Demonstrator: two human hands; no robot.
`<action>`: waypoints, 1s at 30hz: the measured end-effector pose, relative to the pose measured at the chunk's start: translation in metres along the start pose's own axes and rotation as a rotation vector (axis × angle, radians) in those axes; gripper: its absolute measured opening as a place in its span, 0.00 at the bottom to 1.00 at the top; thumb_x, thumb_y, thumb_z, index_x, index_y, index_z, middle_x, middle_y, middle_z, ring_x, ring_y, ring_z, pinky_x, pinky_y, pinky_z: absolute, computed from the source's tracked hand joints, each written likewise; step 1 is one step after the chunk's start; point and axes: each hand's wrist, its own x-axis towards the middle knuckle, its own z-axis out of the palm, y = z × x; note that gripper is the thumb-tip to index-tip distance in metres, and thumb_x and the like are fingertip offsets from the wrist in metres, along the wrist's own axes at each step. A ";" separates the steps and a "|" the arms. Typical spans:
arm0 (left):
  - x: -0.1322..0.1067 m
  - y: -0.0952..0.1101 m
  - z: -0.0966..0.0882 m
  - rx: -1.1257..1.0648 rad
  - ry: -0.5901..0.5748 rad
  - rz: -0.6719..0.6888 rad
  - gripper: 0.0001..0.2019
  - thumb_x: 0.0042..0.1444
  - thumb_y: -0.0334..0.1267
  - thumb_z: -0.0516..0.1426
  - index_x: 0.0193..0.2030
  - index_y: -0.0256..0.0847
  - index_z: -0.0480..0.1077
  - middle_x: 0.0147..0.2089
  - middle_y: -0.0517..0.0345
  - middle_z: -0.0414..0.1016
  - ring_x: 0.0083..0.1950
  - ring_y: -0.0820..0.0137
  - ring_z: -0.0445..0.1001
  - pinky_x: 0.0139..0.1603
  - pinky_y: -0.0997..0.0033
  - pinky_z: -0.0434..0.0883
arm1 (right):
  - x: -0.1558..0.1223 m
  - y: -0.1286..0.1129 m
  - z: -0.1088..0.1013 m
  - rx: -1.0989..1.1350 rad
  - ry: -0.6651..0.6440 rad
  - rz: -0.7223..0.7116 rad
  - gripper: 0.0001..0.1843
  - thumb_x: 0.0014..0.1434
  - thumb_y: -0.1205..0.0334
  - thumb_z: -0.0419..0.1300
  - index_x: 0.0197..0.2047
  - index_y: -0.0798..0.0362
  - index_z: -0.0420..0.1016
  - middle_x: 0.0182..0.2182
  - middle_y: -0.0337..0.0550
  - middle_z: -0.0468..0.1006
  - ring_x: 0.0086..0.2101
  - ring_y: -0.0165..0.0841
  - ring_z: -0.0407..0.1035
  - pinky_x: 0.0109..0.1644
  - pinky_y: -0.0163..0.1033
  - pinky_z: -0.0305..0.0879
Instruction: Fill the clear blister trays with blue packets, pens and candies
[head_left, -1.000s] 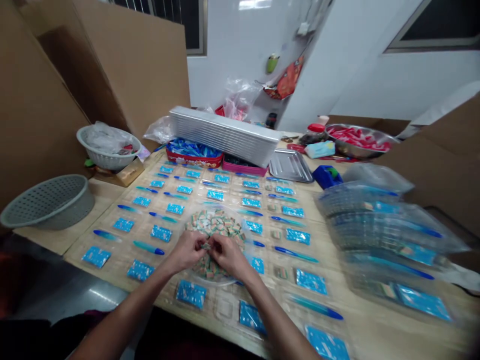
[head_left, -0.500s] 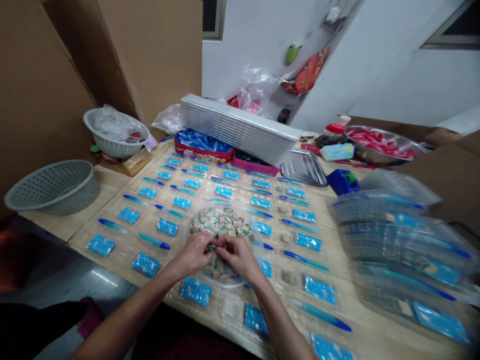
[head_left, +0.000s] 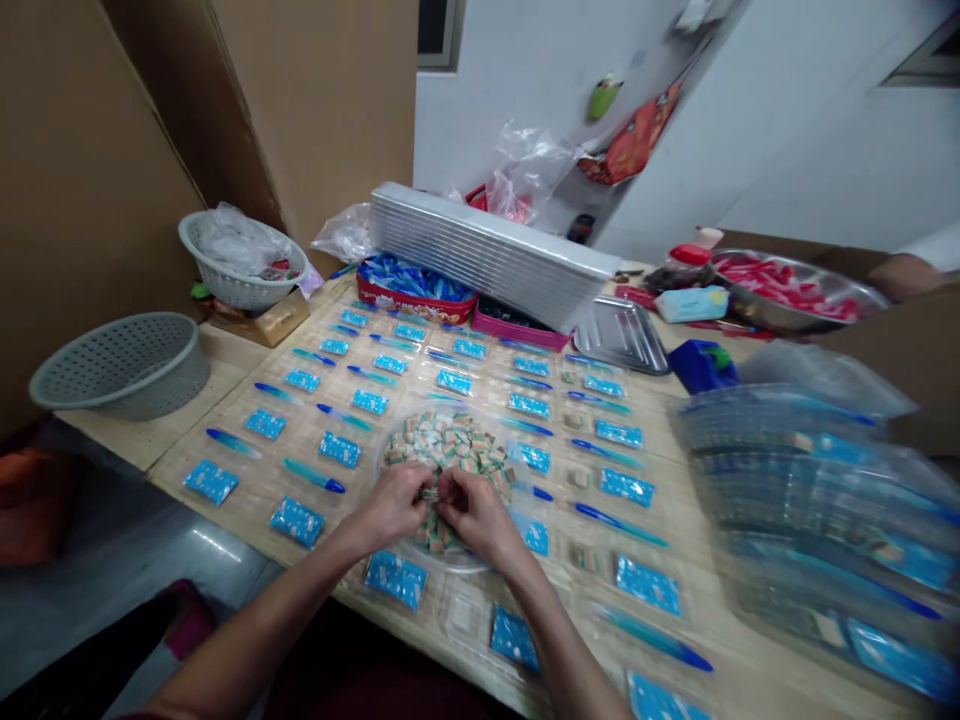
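A round clear bowl [head_left: 469, 566] on the table holds a heap of small striped blocks [head_left: 448, 435] in green, tan and pinkish tones. Both my hands are over its near half with fingertips close together. My left hand [head_left: 397, 503] pinches a few of the blocks. The fingers of my right hand [head_left: 474, 508] are closed at the same little stack; whether they grip one of its blocks is hidden. Around the bowl lie rows of clear plastic trays [head_left: 466, 612] with blue-turquoise pens [head_left: 313, 476] and blue dotted packets [head_left: 297, 522]. Some right-hand trays also contain striped blocks [head_left: 585, 556].
Stacked filled trays [head_left: 795, 500] stand at the right. Behind are a long pack of white trays [head_left: 495, 250], a red tin [head_left: 416, 303] of blue pieces and a metal tray [head_left: 622, 335]. A grey basket [head_left: 120, 365] stands left. Another person's arm [head_left: 911, 272] shows far right.
The view has shifted slightly, so the scene sits a little further right. My fingertips have parted slightly, showing more of the little stack. The other person's arm shows more at the right.
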 end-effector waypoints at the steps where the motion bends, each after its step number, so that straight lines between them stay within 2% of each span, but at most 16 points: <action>1: 0.000 0.000 -0.001 -0.021 -0.003 -0.007 0.12 0.41 0.23 0.51 0.30 0.38 0.71 0.28 0.59 0.70 0.30 0.71 0.66 0.31 0.74 0.58 | 0.000 0.000 0.001 -0.007 0.004 -0.004 0.09 0.42 0.75 0.54 0.27 0.53 0.66 0.21 0.33 0.67 0.24 0.29 0.61 0.28 0.31 0.53; 8: -0.002 0.001 -0.008 -0.147 -0.019 -0.032 0.12 0.41 0.24 0.52 0.31 0.37 0.73 0.23 0.62 0.69 0.26 0.72 0.65 0.27 0.75 0.56 | 0.000 0.003 0.004 -0.046 0.023 0.000 0.09 0.43 0.74 0.54 0.29 0.52 0.65 0.23 0.35 0.69 0.26 0.30 0.62 0.31 0.33 0.55; 16: -0.003 0.001 -0.009 -0.127 0.003 -0.007 0.11 0.42 0.22 0.49 0.27 0.38 0.70 0.24 0.60 0.68 0.29 0.71 0.66 0.29 0.75 0.56 | -0.001 0.002 0.003 -0.097 -0.007 -0.036 0.08 0.44 0.74 0.54 0.27 0.52 0.66 0.23 0.35 0.67 0.26 0.31 0.61 0.31 0.33 0.53; 23: -0.002 0.002 -0.009 -0.097 0.019 -0.054 0.10 0.43 0.22 0.50 0.24 0.37 0.69 0.20 0.63 0.63 0.25 0.73 0.61 0.27 0.75 0.52 | -0.002 0.001 0.005 -0.195 0.009 -0.100 0.09 0.45 0.75 0.52 0.27 0.53 0.67 0.26 0.39 0.70 0.29 0.32 0.63 0.34 0.34 0.53; 30: 0.001 -0.002 -0.012 -0.131 0.007 -0.110 0.11 0.44 0.24 0.50 0.29 0.36 0.72 0.26 0.60 0.72 0.29 0.72 0.68 0.30 0.76 0.61 | -0.006 -0.005 -0.001 -0.077 0.014 -0.072 0.08 0.48 0.73 0.53 0.31 0.53 0.68 0.23 0.35 0.68 0.26 0.31 0.62 0.32 0.33 0.54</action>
